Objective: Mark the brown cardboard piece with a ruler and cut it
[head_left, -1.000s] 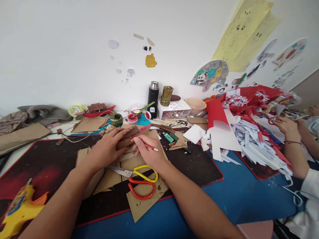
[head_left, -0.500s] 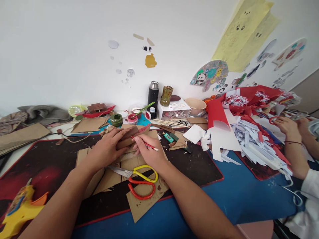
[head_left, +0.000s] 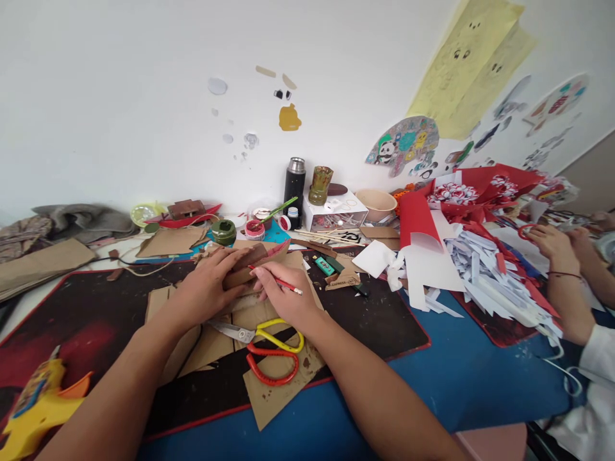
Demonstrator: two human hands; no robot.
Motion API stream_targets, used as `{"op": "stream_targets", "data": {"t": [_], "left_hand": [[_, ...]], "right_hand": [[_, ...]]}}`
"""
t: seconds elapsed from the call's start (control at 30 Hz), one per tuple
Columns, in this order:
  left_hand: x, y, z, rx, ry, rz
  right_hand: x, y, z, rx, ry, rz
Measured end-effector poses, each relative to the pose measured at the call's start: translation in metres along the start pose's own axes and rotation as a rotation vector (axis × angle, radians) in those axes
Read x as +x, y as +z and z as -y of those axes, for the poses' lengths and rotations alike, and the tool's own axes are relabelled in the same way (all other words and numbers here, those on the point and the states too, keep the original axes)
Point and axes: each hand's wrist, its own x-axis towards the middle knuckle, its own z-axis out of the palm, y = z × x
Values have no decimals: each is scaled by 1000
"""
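Note:
My left hand (head_left: 211, 275) lies with outstretched fingers over a reddish-brown painted cardboard piece (head_left: 263, 252), pressing it against a larger sheet of brown cardboard (head_left: 254, 314). In my right hand (head_left: 283, 294) is a red pencil (head_left: 287, 285), closed between thumb and fingers. Its tip is at the near edge of the painted piece, close to my left fingertips. Just below my hands, scissors (head_left: 273, 349) with one yellow and one orange-red handle rest on the cardboard. My left palm and fingers hide part of the painted piece.
A yellow glue gun (head_left: 41, 400) lies at the lower left. Paint jars (head_left: 223, 232), a black flask (head_left: 295, 189) and a white box (head_left: 331, 214) stand along the wall. White paper strips (head_left: 490, 269) pile up at right, near a co-worker's hand (head_left: 550, 243).
My right hand and the pencil have shifted slightly left along the piece's edge. My left hand stays in place.

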Motion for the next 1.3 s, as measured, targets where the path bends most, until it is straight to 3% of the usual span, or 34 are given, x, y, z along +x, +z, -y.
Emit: {"op": "stream_targets", "data": {"t": [0.67, 1.1, 1.3], "left_hand": [[1, -2, 0, 13, -43, 16], [0, 3, 3, 1, -44, 17], [0, 2, 3, -17, -46, 11]], "right_hand": [[4, -4, -2, -34, 49, -105], [0, 0, 4, -23, -33, 33], [2, -2, 2, -50, 43, -31]]}}
